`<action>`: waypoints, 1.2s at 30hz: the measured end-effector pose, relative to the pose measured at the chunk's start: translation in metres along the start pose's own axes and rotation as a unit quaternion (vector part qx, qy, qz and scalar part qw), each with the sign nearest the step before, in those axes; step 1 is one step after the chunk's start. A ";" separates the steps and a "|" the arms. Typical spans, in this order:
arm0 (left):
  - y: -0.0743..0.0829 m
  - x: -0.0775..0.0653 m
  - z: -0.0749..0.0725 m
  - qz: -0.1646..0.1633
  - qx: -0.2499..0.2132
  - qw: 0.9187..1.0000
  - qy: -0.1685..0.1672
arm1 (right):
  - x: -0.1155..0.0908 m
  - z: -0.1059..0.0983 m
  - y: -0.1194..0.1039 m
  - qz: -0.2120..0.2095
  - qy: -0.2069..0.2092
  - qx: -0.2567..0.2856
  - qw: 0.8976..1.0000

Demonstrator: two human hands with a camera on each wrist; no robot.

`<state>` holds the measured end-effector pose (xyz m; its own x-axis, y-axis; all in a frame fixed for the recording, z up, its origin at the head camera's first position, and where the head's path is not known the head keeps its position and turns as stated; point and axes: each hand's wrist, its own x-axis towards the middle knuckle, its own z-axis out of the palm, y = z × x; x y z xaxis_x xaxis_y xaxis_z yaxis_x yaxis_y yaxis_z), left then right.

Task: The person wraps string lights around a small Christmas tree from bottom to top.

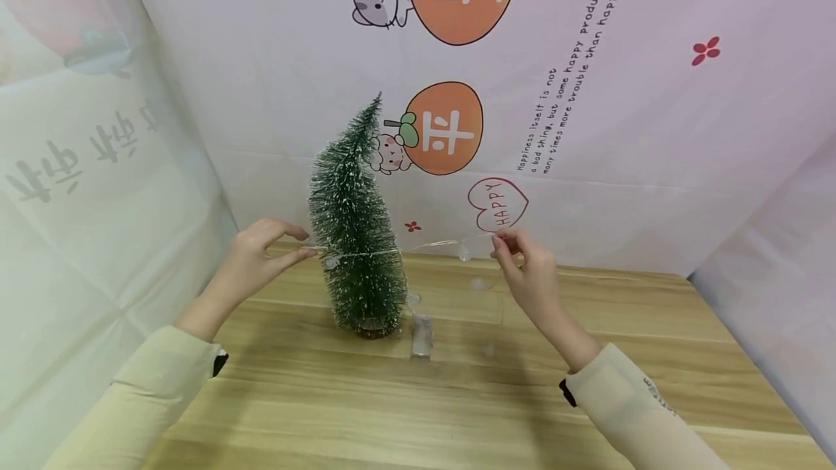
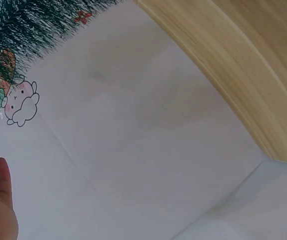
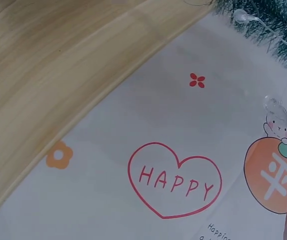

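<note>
A small frosted artificial Christmas tree (image 1: 355, 216) stands on the table, its top bent to the right. A thin wire string of lights (image 1: 427, 244) with clear bulbs stretches across the tree's lower half. At the tree's left side my left hand (image 1: 261, 249) holds the wire by its thumb and fingertips. On the right, my right hand (image 1: 532, 274) pinches the wire between thumb and index finger. One clear bulb (image 3: 273, 105) hangs close to the right fingers in the right wrist view. More wire droops below, near a small clear battery box (image 1: 421, 336) beside the trunk base.
The wooden table (image 1: 366, 412) meets a printed white cloth backdrop (image 1: 620, 180) behind the tree. Cloth side walls (image 1: 78, 165) enclose the table at left and right. Loose bulbs (image 1: 488, 349) of the string hang or lie right of the battery box.
</note>
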<state>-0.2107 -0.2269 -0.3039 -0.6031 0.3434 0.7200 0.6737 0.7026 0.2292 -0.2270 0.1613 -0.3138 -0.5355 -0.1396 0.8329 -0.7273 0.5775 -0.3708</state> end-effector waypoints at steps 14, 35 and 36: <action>0.042 0.022 0.002 0.164 0.081 0.972 0.149 | 0.004 0.002 -0.005 0.019 0.016 0.058 0.998; 0.139 0.081 0.063 0.227 0.163 0.954 0.106 | 0.011 0.008 -0.023 -0.043 0.062 0.104 0.992; 0.142 0.082 0.065 0.223 0.170 0.954 0.103 | 0.011 0.008 -0.024 -0.046 0.064 0.104 0.991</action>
<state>-0.1923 -0.0591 -0.2547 -0.1692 0.5507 0.8174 0.6449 0.6890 -0.3308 -0.2192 0.1394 -0.2988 -0.4132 -0.0732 0.9077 -0.8505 0.3872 -0.3559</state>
